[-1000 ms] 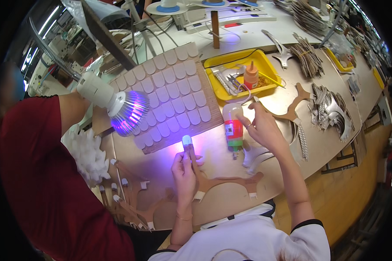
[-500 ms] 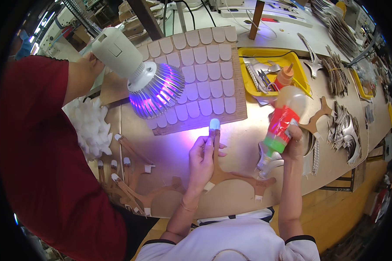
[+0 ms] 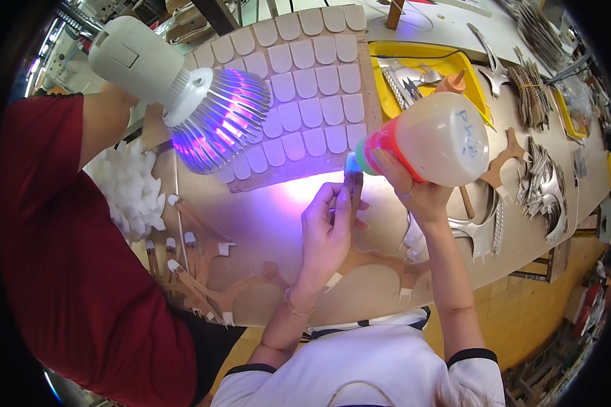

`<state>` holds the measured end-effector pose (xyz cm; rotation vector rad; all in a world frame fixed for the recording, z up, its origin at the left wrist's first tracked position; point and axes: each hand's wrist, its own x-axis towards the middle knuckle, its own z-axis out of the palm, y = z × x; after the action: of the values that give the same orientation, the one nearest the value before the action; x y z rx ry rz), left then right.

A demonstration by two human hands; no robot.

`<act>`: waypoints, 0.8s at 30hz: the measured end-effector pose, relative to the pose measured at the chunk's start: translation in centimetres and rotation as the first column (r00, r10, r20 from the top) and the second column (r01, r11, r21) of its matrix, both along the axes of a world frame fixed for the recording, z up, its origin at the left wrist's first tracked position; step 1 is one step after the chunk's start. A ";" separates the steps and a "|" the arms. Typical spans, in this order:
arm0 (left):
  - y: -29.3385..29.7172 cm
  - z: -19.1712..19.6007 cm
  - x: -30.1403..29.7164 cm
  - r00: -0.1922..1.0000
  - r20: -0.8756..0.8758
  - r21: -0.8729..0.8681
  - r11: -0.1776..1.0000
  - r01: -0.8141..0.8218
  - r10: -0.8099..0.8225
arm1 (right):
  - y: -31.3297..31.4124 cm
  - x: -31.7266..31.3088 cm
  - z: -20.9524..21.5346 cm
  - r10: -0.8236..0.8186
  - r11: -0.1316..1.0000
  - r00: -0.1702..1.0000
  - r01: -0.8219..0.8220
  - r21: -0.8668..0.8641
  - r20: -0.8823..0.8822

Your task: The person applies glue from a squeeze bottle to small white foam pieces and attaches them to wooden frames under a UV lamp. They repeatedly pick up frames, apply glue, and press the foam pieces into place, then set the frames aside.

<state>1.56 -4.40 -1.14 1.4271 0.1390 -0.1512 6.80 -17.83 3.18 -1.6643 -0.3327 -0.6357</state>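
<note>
My left hand (image 3: 327, 230) is closed around the upright arm of a brown branched shoe-upper piece (image 3: 370, 259). A white rounded tip (image 3: 352, 163) tops that arm, lit bluish. In my right hand (image 3: 414, 186) is a translucent squeeze bottle (image 3: 448, 139) with a red band and green collar. The bottle lies nearly on its side, its green end against or just beside the white tip; its nozzle cannot be made out. Left of my hands, several similar brown pieces (image 3: 210, 288) with white tips lie on the table.
A finned lamp (image 3: 217, 122) glows purple over a board (image 3: 299, 176) with rows of white rounded tabs. A person in a dark red sleeve (image 3: 81, 258) stands at left by a white fluffy pile (image 3: 125, 193). A yellow tray (image 3: 478, 81) with tools and silver pieces (image 3: 546, 197) lie right.
My right hand has swung the squeeze bottle up and left, from nozzle-down to nearly level at the white tip. My left hand still grips the brown piece, now tilted slightly. The view has shifted.
</note>
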 end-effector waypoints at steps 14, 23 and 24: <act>0.5 -0.4 0.0 1.000 -0.005 0.049 0.999 0.010 -0.010 | 0.3 0.6 -1.1 -0.093 0.952 0.992 0.115 -0.285 0.088; 0.4 0.0 0.0 1.000 0.002 0.109 0.994 0.028 -0.028 | 0.6 1.3 -0.5 0.042 0.996 0.996 -0.035 0.080 -0.083; 0.4 0.0 0.0 1.000 0.010 0.119 0.993 0.020 -0.022 | 0.5 1.4 -0.4 0.061 0.995 0.995 -0.055 0.080 -0.080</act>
<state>1.54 -4.03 -1.14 1.5479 0.1253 -0.1544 8.16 -17.34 2.77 -1.5961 -0.2928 -0.5289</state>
